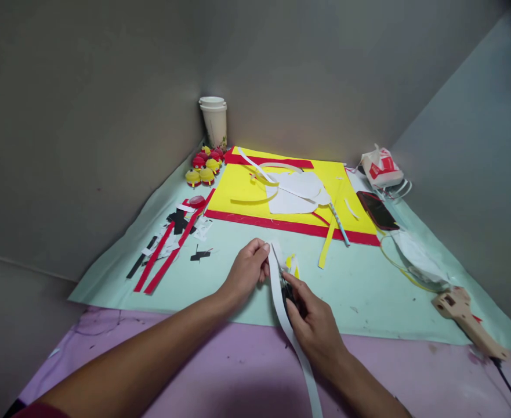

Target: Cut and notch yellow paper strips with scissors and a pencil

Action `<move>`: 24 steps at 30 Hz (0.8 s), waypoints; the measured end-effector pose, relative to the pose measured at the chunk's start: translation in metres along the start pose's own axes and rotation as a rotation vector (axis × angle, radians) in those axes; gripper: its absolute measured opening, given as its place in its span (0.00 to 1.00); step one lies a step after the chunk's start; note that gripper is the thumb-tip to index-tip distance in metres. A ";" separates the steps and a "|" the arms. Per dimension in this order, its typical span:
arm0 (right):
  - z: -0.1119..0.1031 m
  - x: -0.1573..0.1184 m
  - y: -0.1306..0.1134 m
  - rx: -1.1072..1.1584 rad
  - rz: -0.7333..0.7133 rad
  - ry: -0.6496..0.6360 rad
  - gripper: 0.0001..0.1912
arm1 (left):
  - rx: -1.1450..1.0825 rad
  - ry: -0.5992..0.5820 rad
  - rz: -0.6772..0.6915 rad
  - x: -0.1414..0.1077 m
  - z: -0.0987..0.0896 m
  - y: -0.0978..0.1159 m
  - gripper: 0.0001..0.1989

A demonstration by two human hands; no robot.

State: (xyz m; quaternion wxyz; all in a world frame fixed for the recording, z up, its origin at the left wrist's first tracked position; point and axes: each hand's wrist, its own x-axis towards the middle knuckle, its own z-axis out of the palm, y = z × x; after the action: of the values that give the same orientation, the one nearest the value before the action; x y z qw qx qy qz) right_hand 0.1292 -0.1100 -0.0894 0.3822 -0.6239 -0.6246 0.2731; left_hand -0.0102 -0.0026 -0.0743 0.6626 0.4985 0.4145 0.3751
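My left hand (250, 266) pinches the upper end of a long white paper strip (283, 318). The strip hangs down past my right wrist to the lower edge of the view. In my right hand (310, 316) is a pair of scissors (287, 289) with dark handles, mostly hidden by the fingers. The blades point up and away, close beside the strip's top end; whether they touch it I cannot tell. Just beyond the blades lie small yellow and white paper scraps (293, 264).
Yellow and red sheets (238, 191) bear white cut paper (296, 194) and a striped pencil-like stick (340, 223). Left are red strips (163, 264), small red-yellow lanterns (200, 174) and a cup (214, 122). Right are a phone (377, 210), tissue pack (381, 168), mask (418, 255) and glue gun (468, 319).
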 end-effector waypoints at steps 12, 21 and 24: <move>-0.001 0.001 -0.006 -0.038 0.077 -0.013 0.25 | 0.019 0.013 -0.006 -0.005 0.006 0.007 0.14; -0.001 0.003 -0.006 -0.019 0.065 0.000 0.25 | 0.029 0.006 -0.015 -0.008 0.009 0.008 0.13; -0.001 0.003 -0.007 -0.015 0.068 -0.002 0.25 | 0.024 0.001 -0.018 -0.007 0.008 0.007 0.13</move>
State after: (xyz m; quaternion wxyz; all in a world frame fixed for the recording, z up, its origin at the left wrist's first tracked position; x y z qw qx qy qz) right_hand 0.1263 -0.1077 -0.0828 0.3673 -0.6472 -0.6056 0.2818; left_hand -0.0065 -0.0101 -0.0651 0.6598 0.5026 0.4237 0.3641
